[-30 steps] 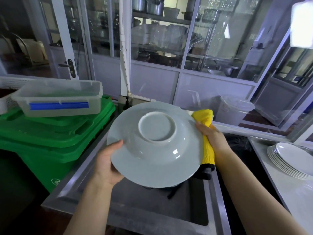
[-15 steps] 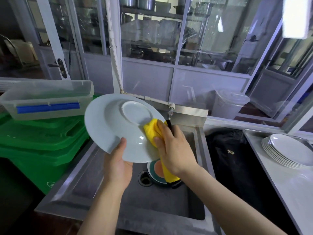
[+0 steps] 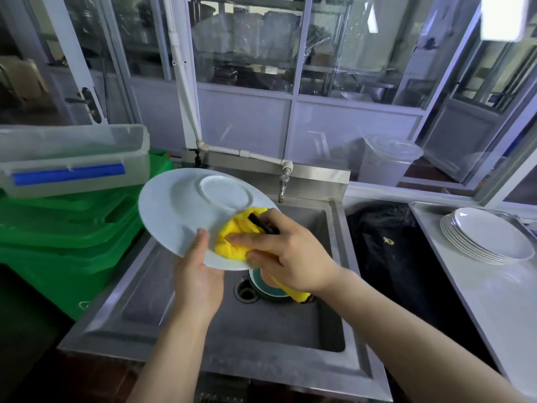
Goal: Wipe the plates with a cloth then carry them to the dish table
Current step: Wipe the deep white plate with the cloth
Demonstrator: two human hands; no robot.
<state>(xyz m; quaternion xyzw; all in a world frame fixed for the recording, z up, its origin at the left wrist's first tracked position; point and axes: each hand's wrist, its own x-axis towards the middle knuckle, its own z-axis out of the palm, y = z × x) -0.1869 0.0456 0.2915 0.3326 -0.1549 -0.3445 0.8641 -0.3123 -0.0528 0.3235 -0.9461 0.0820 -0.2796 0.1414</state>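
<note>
commercial kitchen | steel sink (image 3: pixel 334 216) | stacked plates (image 3: pixel 488 239) | pot shelves (image 3: pixel 247 39)

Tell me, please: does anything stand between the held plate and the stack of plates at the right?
Nothing visible blocks it. Between the round white plate and the white plate stack lies only a low black bag.
</note>
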